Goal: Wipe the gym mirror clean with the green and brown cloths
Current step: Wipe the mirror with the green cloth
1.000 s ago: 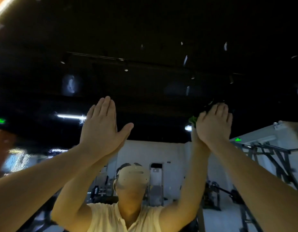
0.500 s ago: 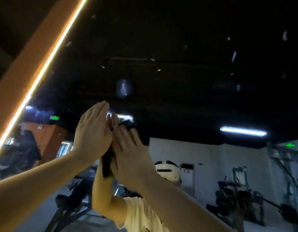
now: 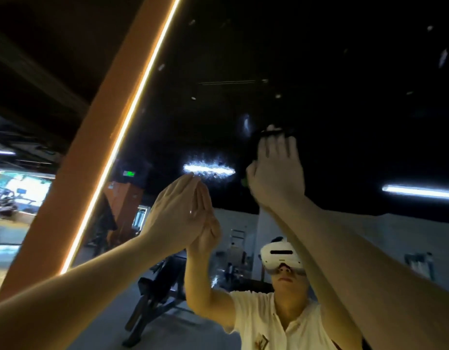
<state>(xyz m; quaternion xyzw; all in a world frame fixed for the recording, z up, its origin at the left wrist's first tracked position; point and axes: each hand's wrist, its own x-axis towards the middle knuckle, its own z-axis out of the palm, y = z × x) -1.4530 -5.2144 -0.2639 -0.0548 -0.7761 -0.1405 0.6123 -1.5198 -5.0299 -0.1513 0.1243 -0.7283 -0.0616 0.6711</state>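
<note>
**Q:** What surrounds the hands?

**A:** A gym mirror (image 3: 319,72) fills the head view, its upper part reflecting a black ceiling. An orange frame (image 3: 92,152) runs diagonally along its left edge, with a glowing light strip (image 3: 132,109) on the inner side. Pale smudges (image 3: 246,123) dot the glass. The reflection shows a person in a cream polo shirt (image 3: 264,322) and a white headset (image 3: 281,253), a weight bench (image 3: 157,286) lower left, and two ceiling tube lights (image 3: 208,169).

**Q:** What are the hands doing, and does anything block the view?

**A:** The left hand (image 3: 175,205) lies flat on the glass, fingers straight and together. Whether a cloth sits under it cannot be told. The right hand (image 3: 276,173) is higher and to the right, fingers spread and extended, pressing cloth against the mirror. The hand hides most of it. A scrap of green cloth (image 3: 244,182) shows by the thumb, and a dark cloth edge (image 3: 274,133) pokes out past the fingertips.

**Q:** What differs from half a second ago?

**A:** Then the right hand overlapped the left. Now it is up and to the right, apart from it. The left hand has stayed flat. The orange frame sits nearer the middle of the view.
</note>
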